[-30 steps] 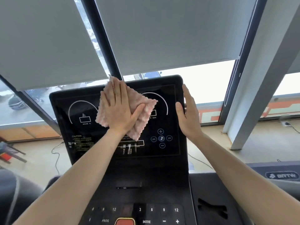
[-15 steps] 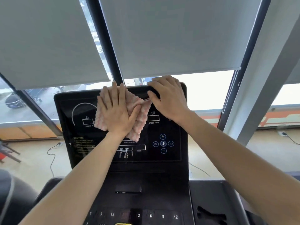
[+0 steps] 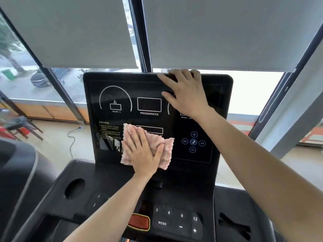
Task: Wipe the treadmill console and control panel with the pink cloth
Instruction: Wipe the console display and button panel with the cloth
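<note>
The black treadmill console (image 3: 122, 81) stands upright in front of me, with white dials and a PROGAM/MODE box printed on it. My left hand (image 3: 142, 151) lies flat on the pink cloth (image 3: 166, 147), pressing it against the lower middle of the screen beside the caution text. My right hand (image 3: 185, 95) grips the console's top edge, fingers curled over the rim, palm on the upper right of the screen. Below lies the control panel (image 3: 176, 222) with number keys, MODE, plus and minus, and a red stop button (image 3: 139, 222).
A round cup holder (image 3: 74, 188) sits at the left of the tray and a slotted recess (image 3: 234, 224) at the right. Grey roller blinds (image 3: 78, 32) and dark window frames rise behind the console. Another machine's dark edge (image 3: 15, 163) is at far left.
My left hand has slid the pink cloth down from the top of the screen to its lower middle. My right hand went from the console's right side to its top edge.
</note>
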The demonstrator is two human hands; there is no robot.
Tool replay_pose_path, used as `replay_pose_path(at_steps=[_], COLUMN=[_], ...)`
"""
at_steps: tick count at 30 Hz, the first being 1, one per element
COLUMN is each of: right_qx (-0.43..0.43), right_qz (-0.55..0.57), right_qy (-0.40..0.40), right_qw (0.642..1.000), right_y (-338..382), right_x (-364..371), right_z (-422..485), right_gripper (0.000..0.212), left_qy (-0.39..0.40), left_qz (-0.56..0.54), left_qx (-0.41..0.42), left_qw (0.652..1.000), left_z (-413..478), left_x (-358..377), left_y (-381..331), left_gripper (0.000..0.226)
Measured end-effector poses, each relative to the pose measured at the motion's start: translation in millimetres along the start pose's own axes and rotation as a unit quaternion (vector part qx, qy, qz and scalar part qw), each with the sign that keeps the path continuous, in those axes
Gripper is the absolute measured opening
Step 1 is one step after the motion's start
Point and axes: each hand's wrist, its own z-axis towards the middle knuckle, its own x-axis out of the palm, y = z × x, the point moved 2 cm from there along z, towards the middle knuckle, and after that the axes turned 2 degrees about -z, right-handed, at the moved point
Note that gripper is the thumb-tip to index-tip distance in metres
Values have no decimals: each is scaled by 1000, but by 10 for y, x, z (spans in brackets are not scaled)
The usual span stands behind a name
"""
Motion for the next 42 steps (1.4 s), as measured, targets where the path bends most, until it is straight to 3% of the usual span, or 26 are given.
replay_pose_path(at_steps=[7,15,28,33,42], right_qx=[24,39,109,153,192], right_qz=[25,37,2,-37,-45], right_qy=[-35,-29,63,74,77], right_qw=[999,998,992,985,977], right_y=[23,40,661,830,1018], right_x=[37,33,130,199,340], right_z=[-14,-22,-189,-239,-429], right_gripper=[51,52,75,75,74], left_qy=[-12,-44,-57,-68,-4], left_qz=[-13,32,55,28,0], left_qx=[7,128,255,223,197], left_qw=[1000,990,964,972,980], left_z=[429,1356,1932,1795,1191], left_x=[-207,-783,-1042,-933,-579], left_y=[49,211,417,652,1089], left_gripper=[104,99,90,91,87])
